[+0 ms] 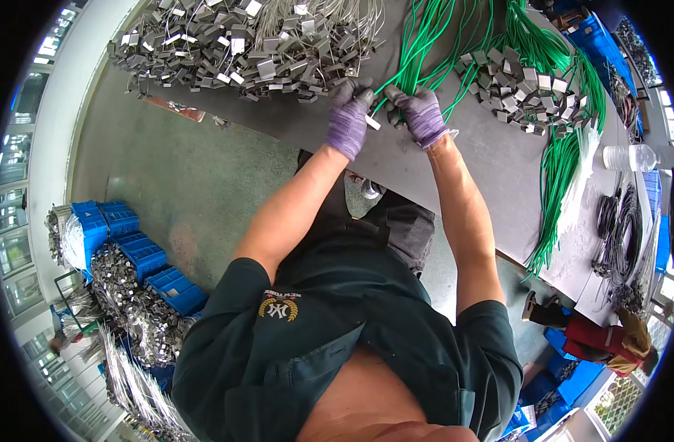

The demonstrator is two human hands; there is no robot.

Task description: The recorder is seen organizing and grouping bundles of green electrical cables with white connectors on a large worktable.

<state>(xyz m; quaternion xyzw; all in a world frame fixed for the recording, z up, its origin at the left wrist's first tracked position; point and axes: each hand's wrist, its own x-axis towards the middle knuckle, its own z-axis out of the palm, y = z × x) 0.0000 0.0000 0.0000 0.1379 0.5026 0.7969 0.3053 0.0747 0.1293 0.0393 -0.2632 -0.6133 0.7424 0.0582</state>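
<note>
My left hand (349, 118), in a purple knit glove with grey fingertips, is closed in a pinch at the table's near edge. A green wire (382, 102) runs to its fingertips, and a small silver-white rectangular piece (373, 122) shows just below them. Close beside it, my right hand (422, 116), gloved the same way, has its fingers curled around green wires (411, 70) that stretch away to the far edge. Its fingertips are partly hidden, so how many strands it holds cannot be told.
Wired metal blocks (267, 68) heap at the far left of the grey table (492, 177). More blocks (525, 92) with green wire bundles (558, 191) lie right, near a clear plastic bottle (628, 158) and black cable coils (620, 228). Blue crates (142, 254) stand left; a person (598, 339) is lower right.
</note>
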